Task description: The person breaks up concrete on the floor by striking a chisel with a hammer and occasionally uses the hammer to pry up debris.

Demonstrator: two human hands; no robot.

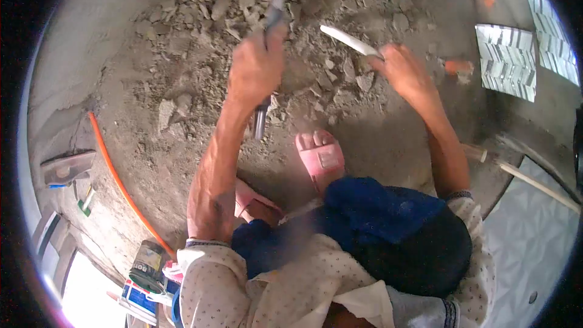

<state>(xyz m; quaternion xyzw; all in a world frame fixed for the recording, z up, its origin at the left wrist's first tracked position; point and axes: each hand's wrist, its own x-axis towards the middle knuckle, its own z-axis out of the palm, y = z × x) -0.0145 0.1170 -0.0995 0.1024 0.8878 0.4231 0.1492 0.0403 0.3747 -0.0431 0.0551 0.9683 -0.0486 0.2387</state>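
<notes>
My left hand (258,64) is closed around a dark-handled tool (261,123). Its pale upper end is smeared by motion, and a metallic end sticks out below the fist. To the right, my right hand (404,70) grips a long whitish tool (349,39) with a narrow blade-like shape, pointing up and left. I cannot tell the exact kind of either tool. Both hands are raised over rubble (243,0) of broken grey chunks and dust, which covers the ground ahead. My feet, in pink sandals (319,157), stand just below the hands.
An orange hose (121,185) curves along the left. Near it lie a trowel (67,169) and an open can (147,264). Patterned tile sheets (507,61) lean at the right, above a wooden stick (540,188) and a large white panel (528,237).
</notes>
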